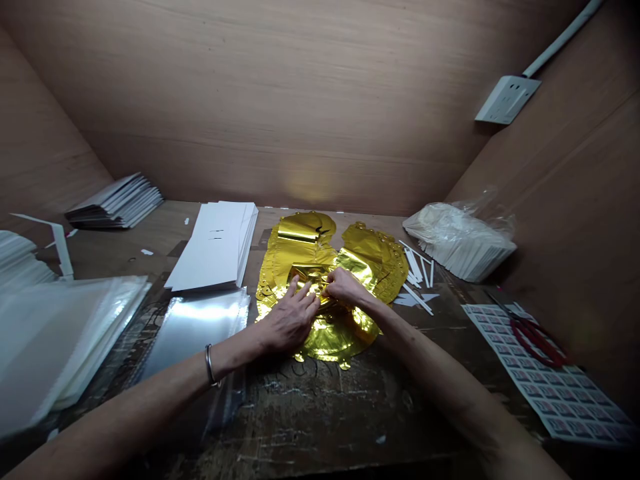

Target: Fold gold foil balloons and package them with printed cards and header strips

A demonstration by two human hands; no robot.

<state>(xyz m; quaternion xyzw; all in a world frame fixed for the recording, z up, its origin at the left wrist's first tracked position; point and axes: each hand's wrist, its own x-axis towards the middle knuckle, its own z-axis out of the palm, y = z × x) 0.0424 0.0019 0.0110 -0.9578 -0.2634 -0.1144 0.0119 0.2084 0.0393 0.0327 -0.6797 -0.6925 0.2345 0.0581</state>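
Shiny gold foil pieces [335,340] lie flat and overlapping on the dark worn table, in the middle of the view. My left hand [290,317], with a silver bangle at its wrist, rests on the foil with its fingers spread. Right beside it, my right hand [345,287] has its fingers closed in a pinch on a crumpled fold of the gold foil. The tips of its fingers are partly hidden.
White cards [213,247] and clear plastic sleeves [200,327] lie left of the foil. White strips [420,267], a bagged white stack [460,240], a label sheet [545,380] and red-handled scissors [537,343] lie to the right. Wooden walls [280,100] enclose the table.
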